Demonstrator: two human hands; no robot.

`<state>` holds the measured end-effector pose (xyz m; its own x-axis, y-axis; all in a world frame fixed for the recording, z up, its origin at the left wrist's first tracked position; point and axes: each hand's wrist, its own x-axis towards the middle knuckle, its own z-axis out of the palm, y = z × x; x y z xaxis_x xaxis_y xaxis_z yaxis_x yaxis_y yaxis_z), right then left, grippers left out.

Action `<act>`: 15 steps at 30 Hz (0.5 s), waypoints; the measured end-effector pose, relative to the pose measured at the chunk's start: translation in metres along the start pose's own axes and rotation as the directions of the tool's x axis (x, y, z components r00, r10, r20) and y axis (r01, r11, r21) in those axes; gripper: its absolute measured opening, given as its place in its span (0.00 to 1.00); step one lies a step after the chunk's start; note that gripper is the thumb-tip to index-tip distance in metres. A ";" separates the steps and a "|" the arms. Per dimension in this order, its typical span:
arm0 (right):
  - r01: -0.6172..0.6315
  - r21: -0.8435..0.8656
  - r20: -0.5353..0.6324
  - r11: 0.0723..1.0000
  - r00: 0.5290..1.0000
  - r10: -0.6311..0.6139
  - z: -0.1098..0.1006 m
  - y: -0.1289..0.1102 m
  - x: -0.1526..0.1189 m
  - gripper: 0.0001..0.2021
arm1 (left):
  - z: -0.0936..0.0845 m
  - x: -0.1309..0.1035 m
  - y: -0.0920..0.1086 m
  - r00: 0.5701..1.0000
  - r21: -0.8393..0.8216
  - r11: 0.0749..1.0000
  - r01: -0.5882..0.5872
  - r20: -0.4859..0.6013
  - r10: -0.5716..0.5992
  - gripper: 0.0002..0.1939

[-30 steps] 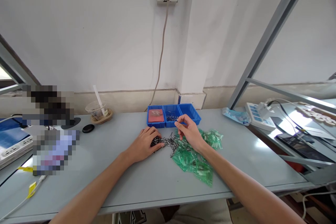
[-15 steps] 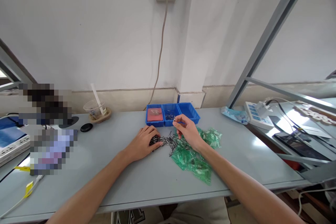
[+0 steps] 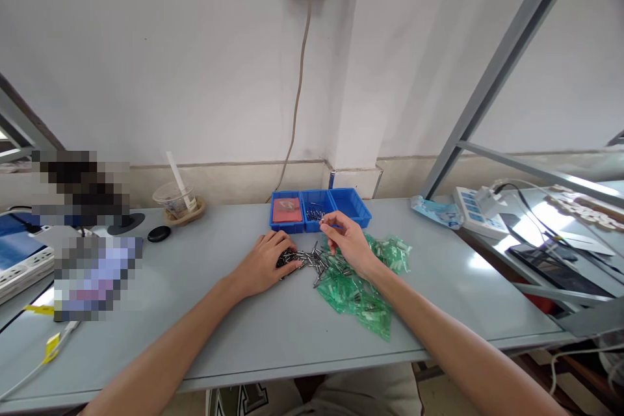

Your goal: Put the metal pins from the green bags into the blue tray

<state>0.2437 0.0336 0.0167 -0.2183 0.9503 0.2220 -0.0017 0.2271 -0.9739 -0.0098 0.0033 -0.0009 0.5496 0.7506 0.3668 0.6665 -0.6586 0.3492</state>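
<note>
My left hand (image 3: 266, 263) rests on the grey table with its fingers curved over the left end of a pile of small metal pins (image 3: 312, 260). Just in front of the middle blue bin (image 3: 318, 226), my right hand (image 3: 344, 237) is raised with thumb and fingertips pinched; what they hold is too small to make out. More metal pins lie in that middle bin. A pink piece (image 3: 286, 209) sits in the left blue bin (image 3: 287, 229). The right blue bin (image 3: 351, 207) stands beside them. Under my right wrist spreads a green plastic bag (image 3: 361, 305) with small pieces in it.
A lidded cup with a straw (image 3: 175, 198) stands at the back left, near a black oval object (image 3: 158, 234). Power strips lie at the far left (image 3: 24, 273) and right (image 3: 480, 213). A light blue packet (image 3: 436, 212) lies beside the metal frame at right.
Both hands hold nearly the same places and poses. The whole view has shifted slightly, with things a little higher in the picture.
</note>
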 end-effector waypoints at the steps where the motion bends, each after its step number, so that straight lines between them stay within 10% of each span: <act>1: 0.001 -0.007 0.001 1.000 1.000 -0.001 0.000 0.000 0.000 0.14 | 0.000 0.000 0.000 1.000 0.001 1.000 0.000 -0.001 0.000 0.13; 15: 0.090 -0.191 -0.034 0.977 0.995 -0.098 -0.003 0.003 0.001 0.10 | 0.000 0.000 0.000 1.000 -0.006 1.000 -0.001 -0.004 0.001 0.12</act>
<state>0.2464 0.0361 0.0138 -0.1832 0.9301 0.3183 0.1656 0.3484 -0.9226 -0.0096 0.0036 -0.0012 0.5486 0.7495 0.3705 0.6626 -0.6600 0.3541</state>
